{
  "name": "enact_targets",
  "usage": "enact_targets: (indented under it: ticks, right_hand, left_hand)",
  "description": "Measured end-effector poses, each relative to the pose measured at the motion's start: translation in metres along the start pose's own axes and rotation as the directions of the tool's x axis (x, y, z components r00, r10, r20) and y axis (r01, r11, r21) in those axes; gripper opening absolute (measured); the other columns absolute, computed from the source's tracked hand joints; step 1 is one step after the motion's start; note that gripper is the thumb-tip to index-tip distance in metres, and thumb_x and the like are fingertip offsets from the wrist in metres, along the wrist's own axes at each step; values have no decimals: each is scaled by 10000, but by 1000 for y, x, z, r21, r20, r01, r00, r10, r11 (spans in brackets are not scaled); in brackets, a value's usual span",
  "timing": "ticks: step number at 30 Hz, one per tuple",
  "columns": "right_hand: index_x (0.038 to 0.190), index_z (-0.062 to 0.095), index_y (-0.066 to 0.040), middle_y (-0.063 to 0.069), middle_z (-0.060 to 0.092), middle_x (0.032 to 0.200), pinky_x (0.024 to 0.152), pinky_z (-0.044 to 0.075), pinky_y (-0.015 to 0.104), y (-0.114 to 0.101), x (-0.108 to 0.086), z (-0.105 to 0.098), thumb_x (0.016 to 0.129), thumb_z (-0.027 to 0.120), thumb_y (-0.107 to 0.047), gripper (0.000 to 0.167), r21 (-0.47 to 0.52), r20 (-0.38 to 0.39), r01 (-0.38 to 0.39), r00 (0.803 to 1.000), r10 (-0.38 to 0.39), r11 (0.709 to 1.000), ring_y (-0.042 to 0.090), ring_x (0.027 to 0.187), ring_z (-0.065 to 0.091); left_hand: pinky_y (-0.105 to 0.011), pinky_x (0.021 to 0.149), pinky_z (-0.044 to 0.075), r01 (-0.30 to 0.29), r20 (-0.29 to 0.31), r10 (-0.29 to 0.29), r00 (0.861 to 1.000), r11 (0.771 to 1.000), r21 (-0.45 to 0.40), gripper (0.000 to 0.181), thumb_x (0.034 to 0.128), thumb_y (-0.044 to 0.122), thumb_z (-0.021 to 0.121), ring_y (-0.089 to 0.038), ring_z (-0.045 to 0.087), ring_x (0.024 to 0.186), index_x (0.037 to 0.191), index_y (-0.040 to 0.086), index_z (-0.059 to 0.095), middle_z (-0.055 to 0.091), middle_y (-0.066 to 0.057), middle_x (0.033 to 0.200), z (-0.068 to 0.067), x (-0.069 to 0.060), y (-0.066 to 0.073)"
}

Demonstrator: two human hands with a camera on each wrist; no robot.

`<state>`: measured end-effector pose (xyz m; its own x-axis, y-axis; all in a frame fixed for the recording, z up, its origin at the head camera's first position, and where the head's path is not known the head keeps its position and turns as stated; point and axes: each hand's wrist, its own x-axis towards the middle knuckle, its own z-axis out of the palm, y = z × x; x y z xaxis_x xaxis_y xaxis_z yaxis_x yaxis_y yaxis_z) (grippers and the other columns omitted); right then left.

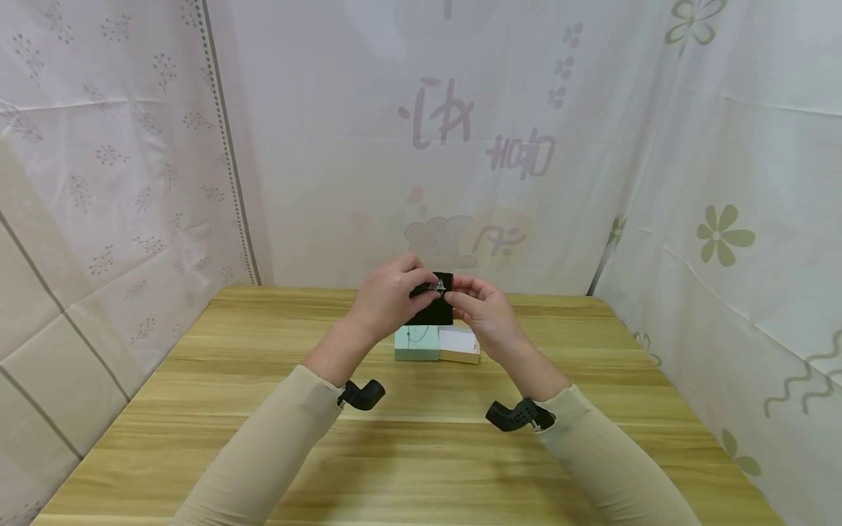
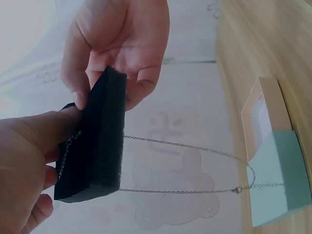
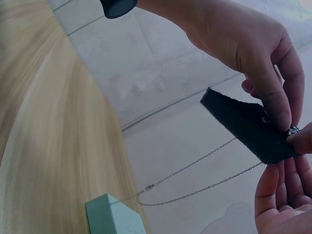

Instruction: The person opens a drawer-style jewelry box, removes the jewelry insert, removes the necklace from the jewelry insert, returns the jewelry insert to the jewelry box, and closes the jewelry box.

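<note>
Both hands hold a black pad (image 1: pixel 432 313) (image 2: pixel 105 141) (image 3: pixel 243 124) up above the far part of the table. On its face a silver pendant (image 1: pixel 441 286) (image 3: pixel 293 130) sits between the thumbs and fingers. The left hand (image 1: pixel 389 296) (image 2: pixel 29 141) (image 3: pixel 258 63) pinches at the pendant and chain against the pad. The right hand (image 1: pixel 485 318) (image 2: pixel 122 44) (image 3: pixel 287 204) grips the pad's edge, thumb on the front and fingers behind. A thin silver chain (image 2: pixel 180 191) (image 3: pixel 204 199) hangs in a loop from behind the pad, its lower end at the mint box.
On the wooden table (image 1: pixel 408 438) behind and below the hands, a mint green box part (image 1: pixel 417 345) (image 2: pixel 273 170) (image 3: pixel 109 214) stands beside an orange-sided box part with a white inside (image 1: pixel 460 345) (image 2: pixel 273 109). Patterned curtains (image 1: pixel 329 146) surround the table's back and sides.
</note>
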<state>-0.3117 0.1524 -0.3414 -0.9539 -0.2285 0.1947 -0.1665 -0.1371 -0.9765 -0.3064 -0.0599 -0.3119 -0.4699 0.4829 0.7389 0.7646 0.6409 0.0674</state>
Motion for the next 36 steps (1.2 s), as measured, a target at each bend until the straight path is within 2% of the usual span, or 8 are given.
enact_targets:
  ticks: [4, 12, 18, 21, 27, 36]
  right_hand:
    - [1268, 614, 2, -21, 697, 1113, 854, 574, 235, -1, -1, 0, 1090, 623, -25, 181, 6, 1, 0, 1000, 0, 1000, 129, 1030, 679]
    - [1270, 617, 12, -33, 713, 1109, 862, 563, 239, -2, -3, 1, 1081, 634, -19, 192, -5, 8, -2, 1000, 2, 1000, 126, 1026, 673]
    - [1303, 609, 23, -33, 715, 1118, 855, 558, 236, -2, -2, 0, 1085, 632, -26, 224, -8, 14, 1, 1000, -1, 1000, 126, 1034, 674]
    - [1312, 604, 28, -30, 711, 1122, 855, 562, 234, -1, -1, -1, 1085, 630, -26, 235, -8, 15, 3, 1000, -3, 1000, 124, 1036, 676]
    - [1314, 595, 33, -18, 694, 1128, 867, 569, 235, -2, -2, -2, 1087, 628, -24, 237, -9, 9, -1, 1000, 2, 1000, 127, 1040, 672]
    - [1324, 591, 38, -17, 703, 1138, 873, 567, 239, -4, -3, -1, 1088, 631, -33, 250, -20, 11, -1, 1000, 1, 1000, 137, 1044, 668]
  left_hand:
    - [-342, 778, 642, 2, 10, -3, 1000, 1000, 12, 216, 926, 211, 911, -216, 719, 876, 1090, 89, 840, 702, -46, 1023, 1, 0, 0]
    - [-331, 777, 650, -17, -3, 17, 1000, 999, 30, 151, 925, 174, 913, -206, 727, 861, 1020, 103, 819, 702, -41, 1006, 2, 2, 3]
    - [-328, 776, 652, -3, 32, 2, 999, 1000, 25, 73, 966, 140, 865, -202, 738, 855, 1008, 118, 809, 725, -33, 995, 2, 2, 5]
    - [-335, 781, 653, 15, 52, -16, 999, 1000, 15, 101, 972, 150, 863, -205, 743, 865, 1034, 107, 796, 734, -41, 1003, 0, 3, 6]
    - [-352, 776, 654, 95, 76, -97, 992, 995, 21, 167, 960, 201, 879, -212, 736, 868, 1058, 89, 802, 705, -57, 1002, -3, 4, 8]
    - [-345, 761, 653, 99, 82, -101, 992, 995, 25, 89, 981, 155, 852, -203, 739, 863, 1031, 118, 789, 697, -39, 1010, -3, 5, 10]
